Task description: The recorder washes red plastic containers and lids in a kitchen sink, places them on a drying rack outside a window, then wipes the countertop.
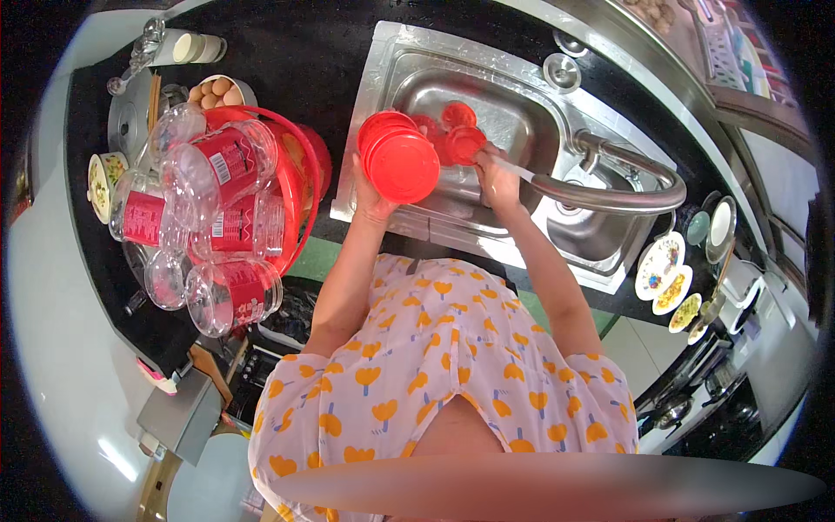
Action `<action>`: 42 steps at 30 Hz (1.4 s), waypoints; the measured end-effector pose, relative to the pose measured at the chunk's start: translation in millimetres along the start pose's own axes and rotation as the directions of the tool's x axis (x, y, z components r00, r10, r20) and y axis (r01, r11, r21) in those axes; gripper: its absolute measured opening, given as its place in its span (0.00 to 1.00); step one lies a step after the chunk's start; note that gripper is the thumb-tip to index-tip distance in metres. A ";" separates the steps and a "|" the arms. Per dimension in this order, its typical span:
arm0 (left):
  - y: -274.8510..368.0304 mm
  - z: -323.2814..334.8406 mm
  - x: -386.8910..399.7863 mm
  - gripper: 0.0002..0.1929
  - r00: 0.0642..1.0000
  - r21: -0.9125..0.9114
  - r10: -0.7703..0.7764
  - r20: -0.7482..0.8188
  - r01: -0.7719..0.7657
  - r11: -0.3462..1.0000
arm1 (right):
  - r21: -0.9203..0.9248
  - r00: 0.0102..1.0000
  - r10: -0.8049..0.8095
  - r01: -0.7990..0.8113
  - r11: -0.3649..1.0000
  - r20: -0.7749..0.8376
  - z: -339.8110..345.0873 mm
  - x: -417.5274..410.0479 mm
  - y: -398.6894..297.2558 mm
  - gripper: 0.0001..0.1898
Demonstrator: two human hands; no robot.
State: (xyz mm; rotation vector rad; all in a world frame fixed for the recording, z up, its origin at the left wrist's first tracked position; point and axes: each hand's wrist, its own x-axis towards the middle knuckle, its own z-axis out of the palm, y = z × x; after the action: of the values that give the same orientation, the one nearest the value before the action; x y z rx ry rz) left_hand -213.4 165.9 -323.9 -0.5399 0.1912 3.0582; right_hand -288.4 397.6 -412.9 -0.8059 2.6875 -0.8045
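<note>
My left hand (373, 196) holds a stack of red plastic lids (404, 168) over the left part of the steel sink basin (515, 117). In my right hand (499, 179) is another red lid (465, 145), gripped by its edge. Water (512, 168) runs from the curved steel faucet (613, 199) past my right hand. More red lids (458, 115) lie in the basin beyond my hands. Left of the sink, several clear plastic jars with red labels (238, 218) are heaped in and around a red bucket (313, 163).
A bowl of eggs (218, 92) stands behind the jars, near a bowl of chopped food (101, 186). A smaller basin (584, 228) adjoins on the right, with plates (660, 264) past it. Steel strainers (561, 73) sit at the sink's back rim.
</note>
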 end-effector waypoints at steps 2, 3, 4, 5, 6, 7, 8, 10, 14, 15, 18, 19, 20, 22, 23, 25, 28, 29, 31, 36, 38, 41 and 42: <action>-1.2 2.3 -0.7 0.53 0.999 0.091 0.051 -0.014 -0.049 0.995 | -0.107 0.993 -0.089 0.081 0.991 -0.072 -4.1 0.6 -0.6 0.10; -0.6 3.5 -2.4 0.53 0.998 0.091 0.056 -0.008 -0.055 0.994 | -0.134 0.995 -0.089 0.083 0.988 -0.045 -11.4 -0.9 -5.1 0.09; 0.1 4.7 -4.0 0.53 0.997 0.136 0.082 0.001 -0.081 0.987 | -0.160 0.996 -0.089 0.085 0.984 -0.018 -18.3 -2.3 -9.9 0.08; 0.9 5.7 -5.9 0.53 0.994 0.180 0.107 0.010 -0.107 0.978 | -0.163 0.995 -0.095 0.090 0.982 -0.021 -24.6 -3.1 -15.4 0.08; 1.5 4.1 -8.6 0.53 0.994 0.178 0.109 0.017 -0.110 0.978 | -0.191 0.993 -0.106 0.093 0.977 -0.055 -33.1 -4.8 -22.0 0.08; 3.4 1.5 -11.7 0.53 0.996 0.152 0.085 0.018 -0.087 0.985 | -0.218 0.989 -0.117 0.095 0.971 -0.089 -37.9 -6.6 -25.9 0.08; 4.8 -0.8 -14.7 0.53 0.998 0.126 0.061 0.021 -0.063 0.990 | -0.223 0.989 -0.121 0.098 0.970 -0.091 -39.5 -7.8 -25.4 0.08; 6.2 2.6 -16.3 0.53 0.997 0.161 0.065 0.042 -0.071 0.984 | -0.293 0.986 -0.150 0.122 0.948 -0.077 -43.1 -10.0 -20.0 0.07; 4.6 3.8 -20.1 0.53 0.994 0.171 0.093 0.051 -0.100 0.980 | -0.312 0.999 -0.010 -0.001 0.950 -0.034 -46.1 -21.2 -21.2 0.08; 5.1 2.0 -22.2 0.53 0.995 0.172 0.090 0.052 -0.098 0.980 | -0.247 0.996 -0.058 0.039 0.968 -0.072 -52.2 -23.4 -25.7 0.08; 8.2 -3.4 -28.4 0.53 0.996 0.177 0.082 0.021 -0.085 0.981 | -0.028 0.997 0.012 -0.014 0.999 -0.079 -67.1 -37.0 -33.3 0.11; 8.2 -5.0 -30.8 0.52 0.996 0.161 0.088 0.031 -0.092 0.983 | 0.125 0.993 0.114 -0.110 0.986 -0.027 -71.1 -42.8 -32.4 0.14; 7.6 -6.5 -32.9 0.52 0.995 0.144 0.093 0.040 -0.098 0.985 | 0.249 0.975 0.218 -0.222 0.943 0.044 -73.5 -49.3 -27.4 0.16; 6.0 -5.4 -33.6 0.51 0.996 0.133 0.093 -0.003 -0.091 0.987 | 0.572 0.891 0.406 -0.444 0.690 0.202 -83.6 -58.6 -15.9 0.16; 4.8 -4.6 -34.0 0.50 0.993 0.122 0.104 -0.051 -0.097 0.988 | 0.759 0.776 0.478 -0.582 0.292 0.412 -87.8 -63.9 -11.1 0.16; 3.5 -5.1 -36.3 0.50 0.994 0.136 0.103 -0.035 -0.098 0.986 | 0.801 0.748 0.513 -0.572 0.177 0.421 -108.2 -74.3 -15.0 0.16; 2.9 -7.6 -37.8 0.49 0.995 0.145 0.097 -0.017 -0.094 0.985 | 0.836 0.677 0.518 -0.527 -0.155 0.523 -129.9 -91.4 -14.6 0.15; 2.2 -8.8 -37.8 0.48 0.995 0.141 0.101 -0.019 -0.098 0.985 | 0.844 0.673 0.535 -0.512 -0.161 0.511 -136.3 -97.0 -15.5 0.15; -1.3 1.4 -37.6 0.48 0.998 0.102 0.058 0.013 -0.059 0.993 | 0.856 0.689 0.514 -0.461 -0.233 0.511 -149.8 -107.5 -17.4 0.15; -4.3 -1.9 -35.7 0.45 0.999 0.000 -0.006 0.051 0.006 1.000 | 0.793 0.921 0.388 -0.225 0.567 -0.016 -187.5 -126.8 -52.6 0.09; -5.4 -3.6 -34.8 0.45 0.997 -0.021 -0.041 0.064 0.043 0.999 | 0.603 0.960 0.211 -0.058 0.796 -0.185 -213.0 -126.9 -74.9 0.08; -6.6 -4.4 -31.3 0.45 0.998 -0.022 -0.062 0.029 0.063 0.998 | 0.251 0.947 -0.072 0.155 0.955 -0.313 -238.9 -131.0 -94.4 0.09; -7.2 -3.8 -30.6 0.45 0.998 -0.008 -0.057 0.026 0.057 0.998 | 0.135 0.936 -0.143 0.195 0.971 -0.322 -243.6 -132.7 -98.0 0.10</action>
State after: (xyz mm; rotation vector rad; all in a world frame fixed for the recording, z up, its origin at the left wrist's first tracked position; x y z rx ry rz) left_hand -183.0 172.3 -317.8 -0.4972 0.1584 3.0106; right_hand -221.9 511.0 -149.7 -0.9511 2.7909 -1.2766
